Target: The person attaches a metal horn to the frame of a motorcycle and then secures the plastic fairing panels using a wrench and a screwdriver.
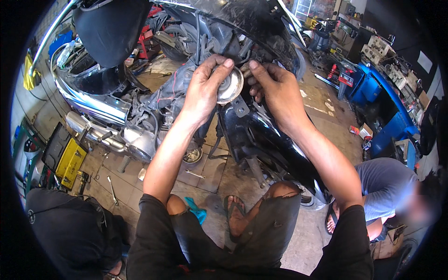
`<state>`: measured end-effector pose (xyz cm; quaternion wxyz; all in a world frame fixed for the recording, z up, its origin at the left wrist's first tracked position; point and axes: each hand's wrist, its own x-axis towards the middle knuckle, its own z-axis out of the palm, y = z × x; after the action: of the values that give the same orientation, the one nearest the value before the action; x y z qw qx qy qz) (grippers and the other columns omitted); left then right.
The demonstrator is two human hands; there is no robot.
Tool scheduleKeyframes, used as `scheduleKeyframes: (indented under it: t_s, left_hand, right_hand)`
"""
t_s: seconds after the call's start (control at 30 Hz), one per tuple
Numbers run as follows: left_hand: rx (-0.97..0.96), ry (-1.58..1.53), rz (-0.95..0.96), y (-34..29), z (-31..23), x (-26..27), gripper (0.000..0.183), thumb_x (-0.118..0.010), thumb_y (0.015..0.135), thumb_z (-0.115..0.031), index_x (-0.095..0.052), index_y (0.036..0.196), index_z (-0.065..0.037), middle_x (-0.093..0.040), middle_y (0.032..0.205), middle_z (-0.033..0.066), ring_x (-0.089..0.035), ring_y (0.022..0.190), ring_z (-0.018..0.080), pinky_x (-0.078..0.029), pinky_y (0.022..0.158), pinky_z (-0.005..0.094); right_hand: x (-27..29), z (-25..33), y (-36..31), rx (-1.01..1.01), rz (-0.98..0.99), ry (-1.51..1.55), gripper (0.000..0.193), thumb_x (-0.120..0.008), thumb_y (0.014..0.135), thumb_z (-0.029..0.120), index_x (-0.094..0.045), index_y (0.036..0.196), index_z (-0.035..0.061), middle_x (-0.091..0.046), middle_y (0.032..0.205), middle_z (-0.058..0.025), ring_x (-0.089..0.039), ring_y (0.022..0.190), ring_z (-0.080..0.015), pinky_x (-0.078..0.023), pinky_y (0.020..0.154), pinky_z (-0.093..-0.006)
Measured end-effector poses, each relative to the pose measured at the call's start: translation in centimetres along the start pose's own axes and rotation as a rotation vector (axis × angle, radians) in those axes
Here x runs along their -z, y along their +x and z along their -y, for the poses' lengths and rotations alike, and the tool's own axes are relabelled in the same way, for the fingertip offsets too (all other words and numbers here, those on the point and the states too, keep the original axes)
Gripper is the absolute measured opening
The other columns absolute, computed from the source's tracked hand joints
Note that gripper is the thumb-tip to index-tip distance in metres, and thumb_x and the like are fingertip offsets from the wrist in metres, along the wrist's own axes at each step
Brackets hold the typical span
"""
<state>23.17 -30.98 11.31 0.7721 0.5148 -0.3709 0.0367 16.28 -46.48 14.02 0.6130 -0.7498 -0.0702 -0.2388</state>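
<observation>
Your left hand point(200, 91) has its fingers wrapped around a round metal disc point(230, 86), thumb over its upper left rim. The disc is raised in front of you, just above a dark bracket point(240, 108) with holes in it. Your right hand point(282, 91) is just beside the disc's right rim, thumb and fingers curled narrowly together; you cannot tell from here whether they pinch something small. Beneath that hand, a glossy black panel point(284, 147) slopes down to the right. Behind your left wrist is the stripped motorcycle frame point(163, 91), a red wire point(174, 81) running along it.

On the floor point(301, 240), a small wrench point(195, 174) lies in front of your knees and a blue cloth point(196, 211) near your sandalled foot. Toward the floor's left edge are a longer wrench point(112, 190), a coil spring point(124, 164) and a yellow case point(73, 163). To your right, a person in grey point(387, 184) crouches.
</observation>
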Motion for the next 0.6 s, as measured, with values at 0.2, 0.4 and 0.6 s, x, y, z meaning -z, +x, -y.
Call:
scheduleKeyframes:
  t_s: [0.2, 0.4, 0.6]
  left_hand:
    - [0.259, -0.137, -0.059, -0.1, -1.8, 0.3, 0.023, -0.061, 0.099, -0.031, -0.062, 0.096, -0.009, -0.064, 0.075, -0.0002, -0.055, 0.052, 0.0053, -0.035, 0.038, 0.0197]
    - [0.274, -0.095, -0.148, 0.1, -2.2, 0.6, 0.024, -0.061, 0.099, -0.03, -0.063, 0.096, -0.006, -0.064, 0.072, 0.0002, -0.052, 0.049, 0.0058, -0.032, 0.038, 0.0203]
    - [0.08, -0.058, -0.094, 0.4, -1.2, 0.8, 0.024, -0.059, 0.1, -0.024, -0.066, 0.097, -0.002, -0.065, 0.072, 0.0007, -0.057, 0.059, 0.006, -0.042, 0.051, 0.0214]
  right_hand:
    - [0.0, 1.0, 0.7, -0.177, 0.073, -0.139, 0.035, -0.063, 0.099, 0.035, -0.066, 0.09, 0.0014, -0.053, 0.068, 0.0024, -0.047, 0.052, -0.0061, -0.032, 0.047, -0.0215]
    - [0.0, 1.5, 1.4, -0.258, 0.23, 0.197, 0.027, -0.067, 0.096, 0.029, -0.064, 0.088, 0.0037, -0.049, 0.066, 0.0043, -0.041, 0.053, -0.0051, -0.028, 0.048, -0.0228]
    - [0.6, 1.4, 1.8, -0.183, 0.342, 0.133, 0.025, -0.067, 0.097, 0.028, -0.064, 0.092, 0.0034, -0.05, 0.068, 0.0044, -0.043, 0.058, -0.0052, -0.031, 0.054, -0.0215]
